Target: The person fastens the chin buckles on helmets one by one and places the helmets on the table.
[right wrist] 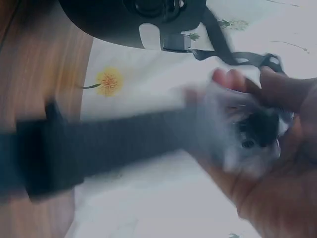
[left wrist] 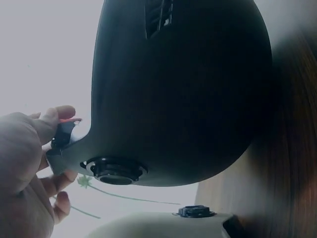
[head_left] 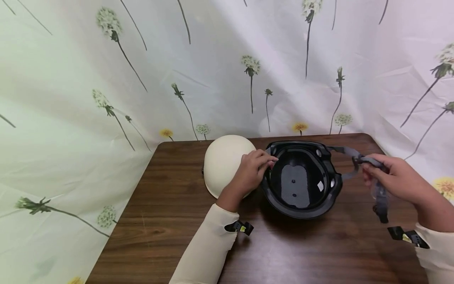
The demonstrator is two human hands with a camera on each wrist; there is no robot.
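Observation:
A black helmet lies upside down on the table, its grey-padded inside facing up. At its left rim my left hand pinches a dark strap piece with a red edge, seen in the left wrist view. Off to the right, my right hand grips the grey chin strap, drawn out from the helmet's right side. The strap's loose end hangs below that hand. In the right wrist view, blurred clear plastic surrounds a dark piece at the fingers.
Behind my left hand, a cream helmet sits dome up on the brown wooden table, close beside the black one. A white cloth with dandelion prints hangs along the table's back and sides.

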